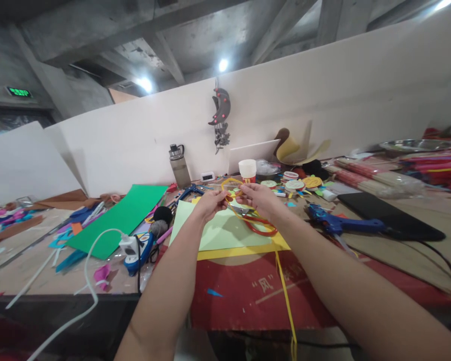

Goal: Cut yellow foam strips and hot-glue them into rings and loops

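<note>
Apparently, the left hand [211, 204] and the right hand [262, 199] pinched the yellow strip [231, 180], which looped just beyond them.

One camera, worn on the person's head, gives the only view. It looks out from above the near edge of the table [71, 282], forward and down over the forearms [169, 286], which run in from the bottom edge and the lower right. The left hand [211, 204] and right hand [262, 200] meet close before it, near the frame's centre. The wide view takes in the white wall [143, 145] across the middle, farther off, and the ceiling [199, 45] along the top.
</note>
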{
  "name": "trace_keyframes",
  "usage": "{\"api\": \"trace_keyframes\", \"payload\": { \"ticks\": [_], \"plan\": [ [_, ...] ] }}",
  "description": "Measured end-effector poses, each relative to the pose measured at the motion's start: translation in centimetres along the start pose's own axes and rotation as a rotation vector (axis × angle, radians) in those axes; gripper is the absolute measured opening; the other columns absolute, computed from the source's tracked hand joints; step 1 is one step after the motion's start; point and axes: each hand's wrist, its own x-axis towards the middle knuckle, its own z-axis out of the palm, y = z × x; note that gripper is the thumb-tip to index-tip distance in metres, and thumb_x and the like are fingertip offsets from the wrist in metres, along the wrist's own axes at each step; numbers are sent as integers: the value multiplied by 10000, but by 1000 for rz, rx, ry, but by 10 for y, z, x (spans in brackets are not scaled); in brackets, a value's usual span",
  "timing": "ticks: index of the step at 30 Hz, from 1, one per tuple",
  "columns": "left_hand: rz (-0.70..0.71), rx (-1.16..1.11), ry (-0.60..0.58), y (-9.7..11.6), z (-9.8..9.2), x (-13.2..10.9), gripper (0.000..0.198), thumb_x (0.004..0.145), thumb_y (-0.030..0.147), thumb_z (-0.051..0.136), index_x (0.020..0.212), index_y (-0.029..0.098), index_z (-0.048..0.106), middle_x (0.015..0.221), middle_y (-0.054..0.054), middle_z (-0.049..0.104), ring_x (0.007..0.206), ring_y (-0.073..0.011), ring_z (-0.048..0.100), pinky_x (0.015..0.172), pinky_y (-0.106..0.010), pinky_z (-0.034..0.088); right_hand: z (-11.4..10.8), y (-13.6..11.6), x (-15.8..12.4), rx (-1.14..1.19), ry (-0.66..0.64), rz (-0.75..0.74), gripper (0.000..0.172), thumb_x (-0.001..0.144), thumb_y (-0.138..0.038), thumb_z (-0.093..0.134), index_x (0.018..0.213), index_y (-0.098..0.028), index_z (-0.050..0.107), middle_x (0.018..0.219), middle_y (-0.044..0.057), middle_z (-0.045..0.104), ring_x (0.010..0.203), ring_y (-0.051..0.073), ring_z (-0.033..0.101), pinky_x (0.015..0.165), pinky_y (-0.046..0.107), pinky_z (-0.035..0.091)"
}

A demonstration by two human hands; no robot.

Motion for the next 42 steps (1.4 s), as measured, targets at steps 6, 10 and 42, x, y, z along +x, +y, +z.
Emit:
{"api": "trace_keyframes", "payload": {
  "ticks": [6, 10, 42],
  "plan": [
    [-7, 53, -106, -5, 0, 1, 283, 683, 328, 722, 752, 75, 617, 604, -18, 573, 485, -47, 489, 495, -185, 375, -3, 2, 1, 23, 39, 27, 92, 817, -127, 581, 739, -172, 560, 630, -22, 609, 498, 51, 570, 523, 155, 520],
    [-9, 55, -116, -3, -4, 0, 301, 680, 356, 722, 733, 78, 621, 630, -35, 592, 493, -42, 482, 506, -185, 379, -6, -3, 0, 129, -56, 171, 85, 844, -239, 570, 798, -169, 586, 636, -14, 609, 490, 50, 548, 439, 136, 461],
    [-66, 31, -48, -7, -1, 1, 209, 742, 275, 676, 737, 73, 621, 662, -57, 616, 489, -37, 476, 498, -175, 386, -22, -9, 7, -457, 220, -74, 270, 825, -421, 513, 795, -175, 618, 813, 68, 657, 597, 122, 530, 511, 235, 403]
  ]
}}
